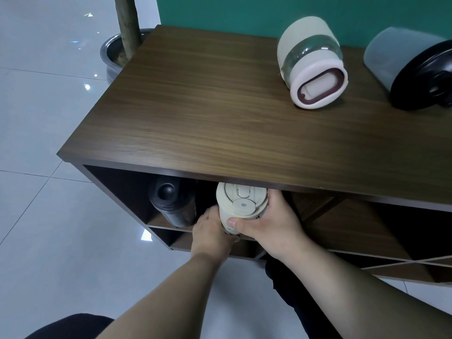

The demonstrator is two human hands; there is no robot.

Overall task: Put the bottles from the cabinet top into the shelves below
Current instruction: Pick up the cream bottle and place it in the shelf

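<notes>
A cream bottle (241, 201) stands upright in the top left shelf of the brown cabinet (195, 106), just under its top board. My left hand (211, 234) wraps its lower left side and my right hand (266, 222) grips its right side, thumb across the front. A black bottle (171, 201) stands to its left in the same shelf. On the cabinet top stand a beige bottle with a pink lid (313, 62) and a grey bottle with a black lid (415, 67) at the right edge.
A metal plant pot (111, 53) with a trunk stands behind the cabinet's left corner. The shelves to the right have crossed dividers (367, 231). Glossy white floor tiles (49, 192) spread to the left. A green wall runs behind.
</notes>
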